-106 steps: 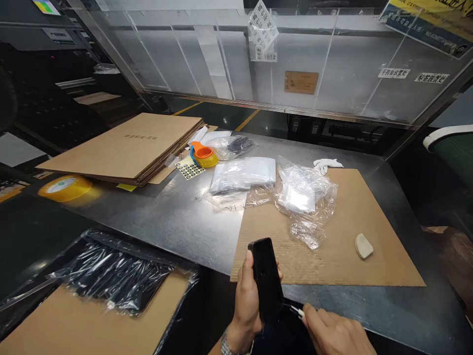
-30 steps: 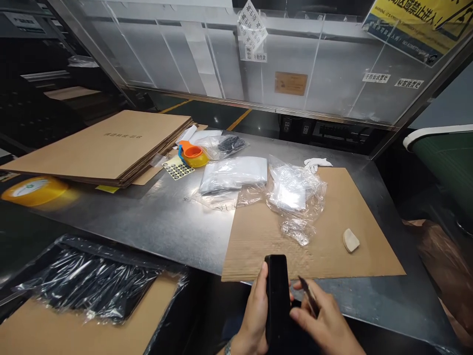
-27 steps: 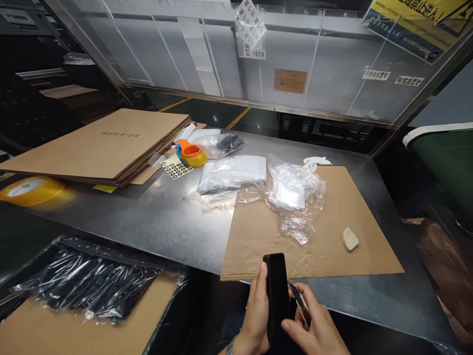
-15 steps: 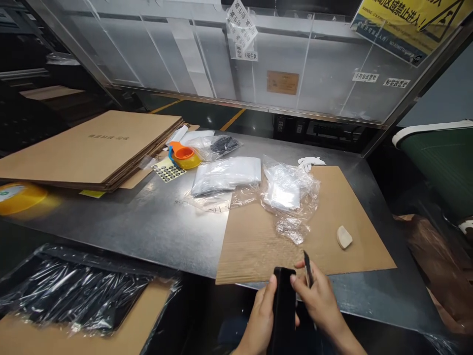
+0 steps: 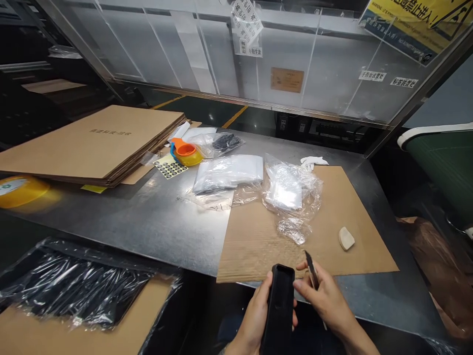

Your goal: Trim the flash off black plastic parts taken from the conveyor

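My left hand (image 5: 253,315) is wrapped around a long black tray-like piece (image 5: 278,320), its fingertips showing on the far side. The piece has raised edges and a recess facing up at me. In my right hand (image 5: 327,298) is a slim dark knife (image 5: 311,268), pointed end up and away, held among the fingers. My right thumb is close beside the tray's right edge; whether it touches I cannot tell. Both hands are at the front edge of a cardboard sheet (image 5: 254,246). A small beige block (image 5: 346,238) lies on that sheet.
Crumpled clear plastic (image 5: 293,229) and a bagged white stack (image 5: 229,172) lie on the metal table (image 5: 155,222). Behind them are an orange tape dispenser (image 5: 186,150) and a white glove (image 5: 314,161). Cardboard sheets (image 5: 121,133) are piled left; plastic-covered black items (image 5: 81,281) sit below.
The black piece has turned so more of its recessed face shows. My right hand with the knife has shifted slightly right, away from its edge. The whole view has moved a little.
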A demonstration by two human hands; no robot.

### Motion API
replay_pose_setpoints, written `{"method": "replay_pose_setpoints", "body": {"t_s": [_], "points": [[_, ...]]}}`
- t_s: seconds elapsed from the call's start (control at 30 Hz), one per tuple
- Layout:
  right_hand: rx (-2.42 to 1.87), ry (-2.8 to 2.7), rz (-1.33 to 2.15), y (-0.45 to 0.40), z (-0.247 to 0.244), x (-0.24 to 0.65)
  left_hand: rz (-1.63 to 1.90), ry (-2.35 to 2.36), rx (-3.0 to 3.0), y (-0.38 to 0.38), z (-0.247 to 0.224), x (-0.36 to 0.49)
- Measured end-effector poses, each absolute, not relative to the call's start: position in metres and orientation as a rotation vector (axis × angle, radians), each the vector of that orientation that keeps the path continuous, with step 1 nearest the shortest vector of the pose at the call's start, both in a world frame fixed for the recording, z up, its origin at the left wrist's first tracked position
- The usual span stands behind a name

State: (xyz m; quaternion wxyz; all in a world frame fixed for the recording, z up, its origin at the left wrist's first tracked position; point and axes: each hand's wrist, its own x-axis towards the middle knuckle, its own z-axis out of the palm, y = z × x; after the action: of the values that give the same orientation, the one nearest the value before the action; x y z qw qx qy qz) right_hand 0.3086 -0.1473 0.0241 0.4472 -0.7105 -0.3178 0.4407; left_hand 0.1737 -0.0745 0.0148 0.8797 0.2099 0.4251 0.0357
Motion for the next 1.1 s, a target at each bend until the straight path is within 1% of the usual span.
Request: {"method": "replay_pose_setpoints", "body": {"t_s": [0.17,0.47,0.7,0.77,0.87,0.9,0.97,1.03,1.1], "points": [[-1.781,-0.991,1.125,-0.147,0.027,0.305,0.173,0.912,0.640,-0.075,0.016,0.175],[-1.738,-1.212,1.229,-0.139,0.046,0.325,0.062,0.786,0.852,-0.068,0.022,0.169],[-1.697,-1.029,1.532,-0.137,0.043,0.335,-0.016,0.806,0.802,-0.061,0.021,0.167],[-1.708,-1.094,1.474,-0.136,0.044,0.335,-0.015,0.816,0.806,-0.060,0.022,0.167],[-1.792,-1.286,1.204,-0.133,0.048,0.331,0.010,0.795,0.898,-0.058,0.025,0.167],[-1.809,-1.323,1.165,-0.132,0.049,0.329,0.021,0.779,0.927,-0.058,0.025,0.167],[-1.831,-1.329,1.210,-0.129,0.050,0.329,0.025,0.753,0.909,-0.057,0.025,0.168],[-1.874,-1.305,1.252,-0.126,0.046,0.333,-0.013,0.755,0.763,-0.055,0.023,0.170],[-1.971,-1.262,1.158,-0.124,0.035,0.345,-0.075,0.764,0.545,-0.051,0.018,0.171]]}}
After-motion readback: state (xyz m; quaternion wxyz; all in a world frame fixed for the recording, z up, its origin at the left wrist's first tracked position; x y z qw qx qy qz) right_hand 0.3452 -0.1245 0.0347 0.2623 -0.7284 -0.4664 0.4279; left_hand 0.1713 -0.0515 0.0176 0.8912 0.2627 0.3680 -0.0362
